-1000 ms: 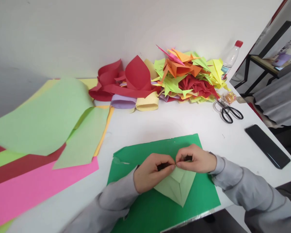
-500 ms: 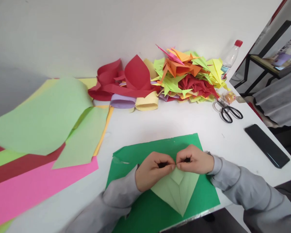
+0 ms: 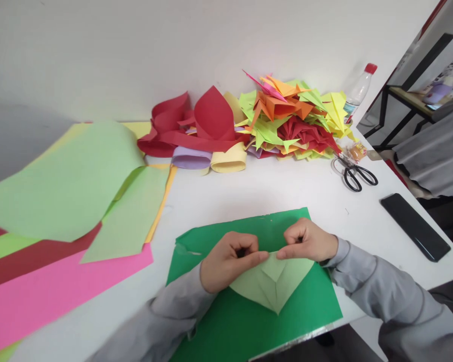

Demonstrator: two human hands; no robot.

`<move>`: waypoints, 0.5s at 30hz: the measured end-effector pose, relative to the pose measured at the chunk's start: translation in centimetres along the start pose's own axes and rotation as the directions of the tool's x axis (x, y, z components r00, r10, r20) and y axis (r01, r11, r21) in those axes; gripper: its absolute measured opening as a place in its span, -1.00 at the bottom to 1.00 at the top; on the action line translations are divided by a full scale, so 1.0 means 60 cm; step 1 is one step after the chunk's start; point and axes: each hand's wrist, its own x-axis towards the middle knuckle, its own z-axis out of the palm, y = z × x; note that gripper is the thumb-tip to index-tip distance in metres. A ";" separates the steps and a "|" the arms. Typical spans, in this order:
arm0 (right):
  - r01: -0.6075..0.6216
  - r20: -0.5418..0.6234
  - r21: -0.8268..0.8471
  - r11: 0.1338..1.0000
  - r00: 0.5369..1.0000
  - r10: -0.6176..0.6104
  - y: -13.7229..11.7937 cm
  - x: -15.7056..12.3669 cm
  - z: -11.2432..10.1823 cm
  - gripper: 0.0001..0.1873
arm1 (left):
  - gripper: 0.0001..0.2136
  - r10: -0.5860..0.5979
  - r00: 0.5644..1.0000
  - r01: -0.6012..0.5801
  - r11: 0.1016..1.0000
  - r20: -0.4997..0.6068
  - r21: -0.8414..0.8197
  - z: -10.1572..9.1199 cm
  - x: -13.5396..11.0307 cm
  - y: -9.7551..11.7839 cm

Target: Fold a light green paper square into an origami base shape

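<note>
A light green folded paper (image 3: 272,284), pointed toward me, lies on a dark green sheet (image 3: 249,322) near the table's front edge. My left hand (image 3: 226,260) pinches its top edge on the left side, fingers curled. My right hand (image 3: 310,241) pinches the same top edge on the right side, fingers also curled. The two hands sit a little apart, with the paper's small inner flap showing between them. Grey sleeves cover both forearms.
Large loose sheets, light green (image 3: 64,186), pink (image 3: 53,291) and dark red, lie at the left. Curled red strips (image 3: 196,125) and a heap of folded paper shapes (image 3: 290,120) sit by the wall. Scissors (image 3: 355,175), a plastic bottle (image 3: 359,90) and a black phone (image 3: 415,227) are at the right.
My hands have drawn apart along the paper's top edge and moved slightly away from me. The folded paper has spread wider and its point sits nearer to the hands.
</note>
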 end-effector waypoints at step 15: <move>-0.058 0.019 0.040 0.998 0.998 0.057 0.004 0.004 -0.008 -0.43 | -0.49 -0.009 0.997 -0.004 0.988 -0.080 -0.156 -0.002 0.004 -0.009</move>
